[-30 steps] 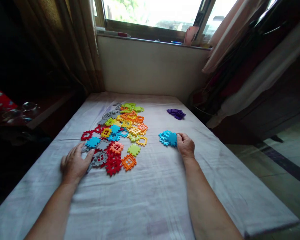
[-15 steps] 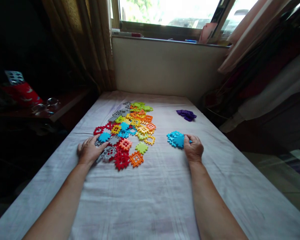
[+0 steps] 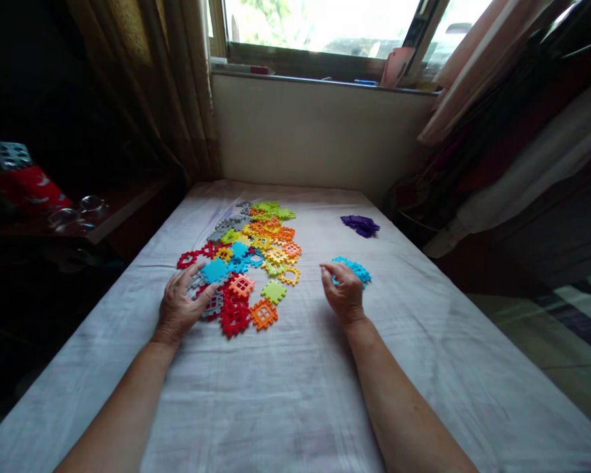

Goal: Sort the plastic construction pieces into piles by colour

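My left hand (image 3: 183, 301) is at the near left of a pile of colored interlocking tiles. Its thumb and fingertips grip the edge of a blue toothed tile (image 3: 215, 270), which sits over gray tiles (image 3: 213, 303) and red tiles (image 3: 236, 316). My right hand (image 3: 343, 292) is a little above the sheet, thumb and fingers pinched together, with nothing visible in them. Just behind it, partly covered by the hand, lies a small blue tile pile (image 3: 357, 269). An orange window tile (image 3: 264, 314) and a lime green tile (image 3: 274, 292) lie at the big pile's right edge.
A purple tile pile (image 3: 360, 225) lies at the far right of the sheet-covered bed (image 3: 276, 407). Beyond the bed stand a wall (image 3: 315, 125) and a window. Glasses (image 3: 81, 211) and a red container (image 3: 34, 190) rest on a dark side table. Clothes hang at right.
My right hand has let go of the blue pile and moved left, toward the mixed pile. My left hand has closed on a blue tile and shifted it slightly. The view has turned slightly right.
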### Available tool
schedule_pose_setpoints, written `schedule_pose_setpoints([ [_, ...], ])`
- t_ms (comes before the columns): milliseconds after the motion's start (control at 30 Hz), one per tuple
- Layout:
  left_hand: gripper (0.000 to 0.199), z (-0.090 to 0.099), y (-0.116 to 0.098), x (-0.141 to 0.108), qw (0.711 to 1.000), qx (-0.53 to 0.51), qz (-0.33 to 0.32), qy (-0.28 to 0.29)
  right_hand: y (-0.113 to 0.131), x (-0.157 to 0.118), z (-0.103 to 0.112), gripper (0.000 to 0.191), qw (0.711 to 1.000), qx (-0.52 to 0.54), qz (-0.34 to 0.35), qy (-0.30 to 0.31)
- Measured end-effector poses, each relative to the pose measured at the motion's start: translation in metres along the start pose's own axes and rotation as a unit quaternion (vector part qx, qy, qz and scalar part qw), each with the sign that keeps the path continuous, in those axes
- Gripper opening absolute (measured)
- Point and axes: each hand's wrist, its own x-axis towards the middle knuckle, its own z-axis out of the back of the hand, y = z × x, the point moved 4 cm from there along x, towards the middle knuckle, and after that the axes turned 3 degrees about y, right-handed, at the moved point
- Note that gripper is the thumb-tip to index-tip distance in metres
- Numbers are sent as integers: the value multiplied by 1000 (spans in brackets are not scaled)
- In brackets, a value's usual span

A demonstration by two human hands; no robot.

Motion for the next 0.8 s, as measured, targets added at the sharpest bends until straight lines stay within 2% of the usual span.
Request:
schedule_pose_setpoints([
  [100, 53, -10, -29, -9, 994, -26, -102, 18, 28, -9, -23, 25, 992, 93, 10, 91],
  [233, 53, -27, -59, -21, 979, -28, -199, 27, 51, -22, -51, 26, 954, 221, -46, 199],
  [367, 55, -38, -69, -26, 971, -24, -235, 30, 56, -30, -70, 34, 913, 325, -111, 222],
  [500, 57, -39, -72, -27, 968, -31, -248, 27, 56, -31, -80, 33, 879, 398, -142, 221],
  [567, 58, -38, -73, -26, 967, -30, -251, 29, 49, -24, -75, 34, 871, 419, -157, 205],
  [633, 58, -36, -71, -25, 968, -28, -249, 27, 31, -12, -58, 37, 881, 410, -182, 154],
  [733, 53, -32, -65, -22, 972, -28, -231, 11, -23, 7, -13, 45, 912, 330, -244, 9],
  [800, 47, -27, -59, -19, 976, -25, -215, -7, -66, 11, 18, 48, 916, 256, -292, -99],
])
